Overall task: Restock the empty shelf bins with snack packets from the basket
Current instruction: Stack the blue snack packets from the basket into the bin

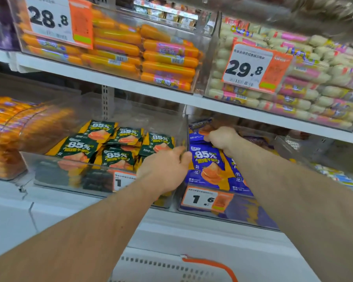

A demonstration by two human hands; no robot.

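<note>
The clear divider [186, 137] between the bins is gripped by the left hand [167, 169], seemingly to steady it, while blue snack packets [209, 165] are pinched far inside the right bin by the right hand [222, 140], the basket [171, 267] lying near below.

both bare arms reach far forward. the left hand [164, 169] is palm down with its fingers curled; the right hand [222, 139], farther off, is closed in a fist.

orange sausage pkgs [169, 58], white sausage pkgs [306, 92], price tags [247, 68]
</note>
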